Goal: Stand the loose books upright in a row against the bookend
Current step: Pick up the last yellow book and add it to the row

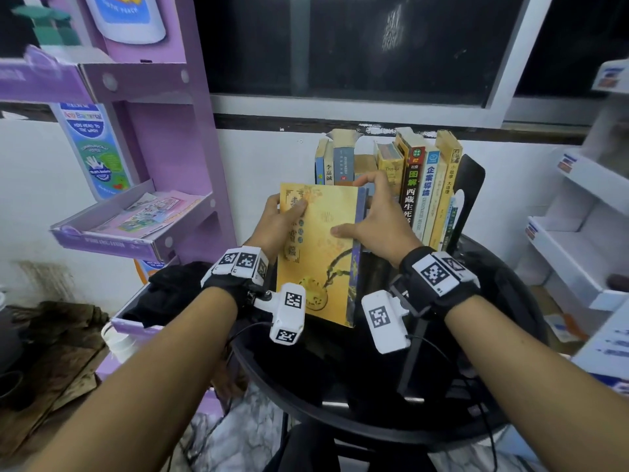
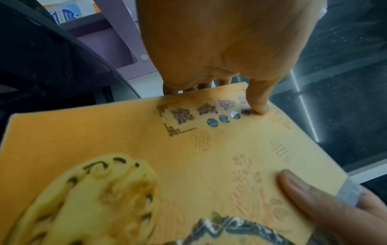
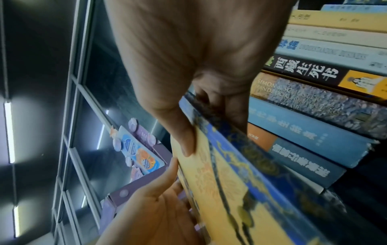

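Note:
A yellow book [image 1: 316, 253] with a blue spine stands tilted on the black round table [image 1: 374, 386], held between both hands. My left hand [image 1: 282, 219] grips its left edge, thumb on the cover [image 2: 259, 106], fingers behind. My right hand [image 1: 377, 216] grips the spine side, thumb on the cover [image 3: 186, 140] and fingers wrapped over the spine. Behind it, several books [image 1: 418, 185] stand upright in a row against a black metal bookend [image 1: 468, 199] on the right. Their spines [image 3: 314, 116] show close beside the yellow book [image 3: 226, 190].
A purple cardboard display shelf [image 1: 143, 206] stands to the left of the table. White shelving [image 1: 578, 233] is on the right. A dark window [image 1: 357, 46] and white wall are behind the books. Black cloth [image 1: 170, 294] lies at the table's left.

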`<state>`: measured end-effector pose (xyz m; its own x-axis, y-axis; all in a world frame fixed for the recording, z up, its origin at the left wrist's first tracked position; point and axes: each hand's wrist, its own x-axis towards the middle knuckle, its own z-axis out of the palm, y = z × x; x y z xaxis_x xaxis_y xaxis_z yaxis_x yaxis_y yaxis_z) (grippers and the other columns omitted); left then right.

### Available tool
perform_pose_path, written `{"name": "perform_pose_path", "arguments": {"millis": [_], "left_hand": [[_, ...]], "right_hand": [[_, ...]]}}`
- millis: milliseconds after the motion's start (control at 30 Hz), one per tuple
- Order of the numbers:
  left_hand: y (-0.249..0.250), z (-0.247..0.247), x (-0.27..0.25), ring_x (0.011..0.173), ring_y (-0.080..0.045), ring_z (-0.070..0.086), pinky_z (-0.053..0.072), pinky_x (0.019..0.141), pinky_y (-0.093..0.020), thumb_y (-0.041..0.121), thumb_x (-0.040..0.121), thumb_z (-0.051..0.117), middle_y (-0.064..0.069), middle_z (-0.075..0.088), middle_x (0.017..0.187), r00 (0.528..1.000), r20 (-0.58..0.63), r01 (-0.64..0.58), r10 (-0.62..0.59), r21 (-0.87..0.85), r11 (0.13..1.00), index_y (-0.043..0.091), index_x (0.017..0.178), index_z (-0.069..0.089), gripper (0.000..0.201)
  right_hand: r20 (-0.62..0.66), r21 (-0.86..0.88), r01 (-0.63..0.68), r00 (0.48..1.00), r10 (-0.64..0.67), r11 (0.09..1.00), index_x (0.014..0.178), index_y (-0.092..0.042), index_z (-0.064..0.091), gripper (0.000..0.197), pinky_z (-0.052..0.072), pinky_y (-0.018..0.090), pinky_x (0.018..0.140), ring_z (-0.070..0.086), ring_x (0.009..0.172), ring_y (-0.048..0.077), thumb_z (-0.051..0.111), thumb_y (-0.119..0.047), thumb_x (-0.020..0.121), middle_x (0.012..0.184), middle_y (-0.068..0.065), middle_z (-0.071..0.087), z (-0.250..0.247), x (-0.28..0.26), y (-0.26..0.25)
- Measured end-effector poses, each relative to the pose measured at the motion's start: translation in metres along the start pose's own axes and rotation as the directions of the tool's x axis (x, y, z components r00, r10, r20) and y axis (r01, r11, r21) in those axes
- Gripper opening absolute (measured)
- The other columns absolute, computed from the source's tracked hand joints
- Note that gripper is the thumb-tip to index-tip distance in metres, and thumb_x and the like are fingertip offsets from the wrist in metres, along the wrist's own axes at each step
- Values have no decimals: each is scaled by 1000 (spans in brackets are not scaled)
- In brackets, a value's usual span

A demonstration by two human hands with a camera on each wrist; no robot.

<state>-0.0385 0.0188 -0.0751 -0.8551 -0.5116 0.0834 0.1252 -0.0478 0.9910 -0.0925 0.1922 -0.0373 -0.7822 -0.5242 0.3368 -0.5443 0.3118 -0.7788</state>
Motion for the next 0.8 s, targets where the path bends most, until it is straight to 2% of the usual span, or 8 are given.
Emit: {"name": "perform_pose_path", "arguments": {"millis": [67, 133, 200, 267, 467, 600, 733, 800], "left_hand": [[-2, 3, 0, 94, -25, 68, 57, 82, -44, 24, 95, 58, -12, 65, 118, 1000, 9, -7, 7, -62, 998, 12, 134, 38, 46], [-4, 6, 0, 87, -23, 68, 57, 73, -39, 20, 94, 58, -10, 66, 109, 1000, 8, -24, 25, -114, 993, 11, 132, 39, 44], [-5, 10, 1, 82, -21, 67, 56, 68, -36, 18, 94, 58, -6, 66, 100, 999, 6, -44, 45, -160, 986, 10, 130, 41, 41], [-5, 11, 2, 81, -21, 67, 55, 67, -36, 17, 93, 59, -6, 66, 96, 998, 7, -59, 62, -206, 977, 10, 126, 44, 37], [-2, 24, 1, 72, -19, 69, 56, 62, -32, 12, 92, 56, -3, 71, 79, 992, 73, -72, 99, -315, 946, 13, 110, 49, 19], [-3, 36, 2, 74, -20, 69, 55, 62, -33, 13, 93, 55, -5, 70, 83, 989, 117, -43, 86, -334, 942, 13, 107, 50, 15], [4, 49, 2, 71, -15, 70, 55, 59, -28, 15, 94, 54, -5, 69, 86, 983, 159, -47, 89, -250, 967, 12, 108, 51, 15], [8, 57, 4, 73, -11, 69, 52, 60, -26, 24, 91, 58, -2, 67, 89, 980, 170, -76, 98, -129, 989, 13, 109, 54, 22]], "right_hand": [[6, -19, 29, 1000, -29, 999, 106, -26, 34, 65, 58, 46, 65, 67, 86, 23, 85, -14, 69, 100, -3, 59, -2, -2, -4], [28, -29, 60, 998, -59, 998, 105, -25, 40, 57, 58, 37, 67, 65, 91, 19, 85, -15, 70, 107, -4, 59, -5, -4, -8], [64, -70, 85, 995, -81, 994, 110, -24, 50, 51, 58, 31, 68, 65, 89, 14, 84, -17, 71, 109, -8, 58, -11, -6, -13], [124, -116, 95, 989, -81, 989, 121, -28, 55, 55, 58, 31, 68, 66, 86, 13, 81, -20, 74, 108, -9, 60, -14, -8, -18], [208, -243, 111, 976, -59, 964, 141, -36, 45, 79, 51, 23, 81, 61, 98, 11, 81, -20, 73, 128, -8, 57, -22, -11, -22], [199, -282, 100, 979, -44, 954, 143, -36, 42, 77, 50, 29, 92, 56, 114, 17, 78, -20, 77, 133, -1, 56, -28, -13, -18], [149, -263, 67, 988, -28, 963, 142, -34, 45, 73, 49, 19, 74, 62, 97, 11, 76, -15, 79, 126, -2, 60, -44, -17, -18], [129, -274, 70, 991, -35, 959, 140, -32, 47, 70, 47, 17, 72, 60, 95, 8, 75, -13, 79, 124, -6, 61, -54, -19, -18]]}}
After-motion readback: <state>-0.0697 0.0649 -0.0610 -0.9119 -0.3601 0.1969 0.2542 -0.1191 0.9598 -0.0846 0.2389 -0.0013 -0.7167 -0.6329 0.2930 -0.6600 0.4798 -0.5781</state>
